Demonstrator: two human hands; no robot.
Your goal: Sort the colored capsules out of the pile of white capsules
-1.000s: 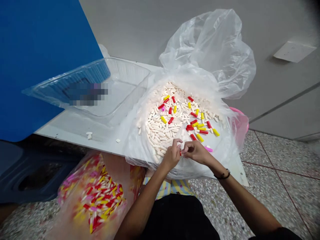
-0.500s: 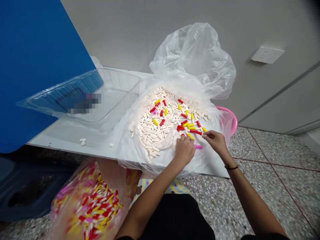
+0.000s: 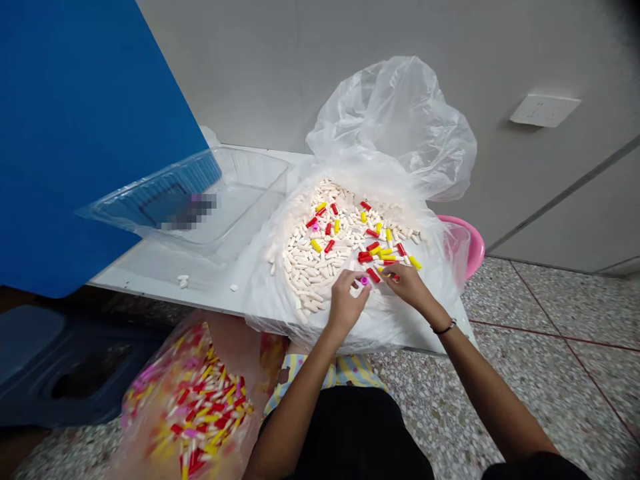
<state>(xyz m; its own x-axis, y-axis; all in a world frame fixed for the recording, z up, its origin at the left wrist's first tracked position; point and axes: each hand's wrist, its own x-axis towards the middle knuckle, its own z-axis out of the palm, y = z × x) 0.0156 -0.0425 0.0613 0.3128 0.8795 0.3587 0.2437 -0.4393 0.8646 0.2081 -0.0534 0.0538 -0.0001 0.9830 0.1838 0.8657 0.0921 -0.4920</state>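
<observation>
A clear plastic bag (image 3: 270,303) lies spread on the white table, with a heap of white pieces (image 3: 305,260) on it. Red and yellow caps are scattered over the heap, and several lie to its right, among them a yellow cap (image 3: 415,262). My left hand (image 3: 347,300) is at the heap's lower right edge, its fingers closed on a pink cap (image 3: 365,281). To its right, my right hand (image 3: 407,283) has its fingertips together over red and yellow caps; what it pinches is too small to make out. A red cap (image 3: 373,275) lies between the hands.
A clear plastic tray (image 3: 250,227) stands on the table's left part. Below the table edge is a bag of coloured pieces (image 3: 213,407), beside a dark blue stool (image 3: 30,373). Behind the table's right end is a pink basin (image 3: 476,250).
My left hand has moved slightly left and now holds the pink cap. My right hand has come leftward, nearer to it. The camera view has shifted a little.
</observation>
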